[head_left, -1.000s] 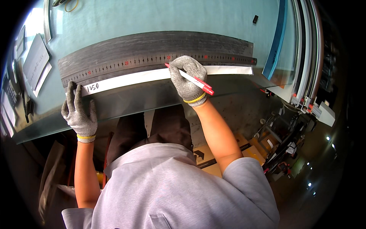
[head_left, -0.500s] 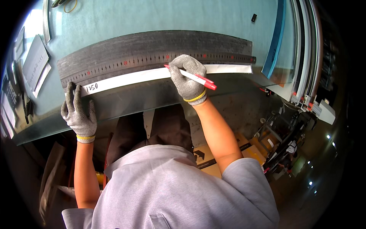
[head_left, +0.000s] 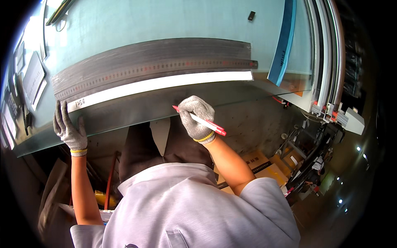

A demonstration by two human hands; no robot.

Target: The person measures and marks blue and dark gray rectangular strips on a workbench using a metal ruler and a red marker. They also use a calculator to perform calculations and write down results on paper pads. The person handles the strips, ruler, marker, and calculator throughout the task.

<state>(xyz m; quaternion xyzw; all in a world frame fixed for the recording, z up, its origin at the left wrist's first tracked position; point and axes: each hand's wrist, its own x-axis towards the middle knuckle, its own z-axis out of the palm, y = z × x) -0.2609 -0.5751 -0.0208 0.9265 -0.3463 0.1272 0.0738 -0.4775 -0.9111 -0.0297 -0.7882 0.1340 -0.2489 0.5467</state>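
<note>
Both my hands wear grey knit gloves with yellow cuffs. My right hand [head_left: 197,118] is closed round a red-and-white marker pen [head_left: 210,125], over the near edge of the table and clear of the strip. My left hand [head_left: 72,134] lies with its fingers stretched out, fingertips at the left end of a long white strip [head_left: 173,83]. Black handwriting marks that end of the strip. Along the strip's far side runs a graduated steel ruler [head_left: 165,66], against a dark grey flat piece [head_left: 165,48].
The pale blue-green table [head_left: 144,20] has a glassy near edge. A small black block [head_left: 251,16] lies far right, near a blue strip [head_left: 285,45]. Papers [head_left: 34,76] sit at left, metal rails [head_left: 324,49] at right. Cardboard boxes [head_left: 252,159] stand below.
My right hand has drawn back from the strip toward me, still holding the marker pen. My left hand keeps to the strip's left end. The whole view has shifted a little.
</note>
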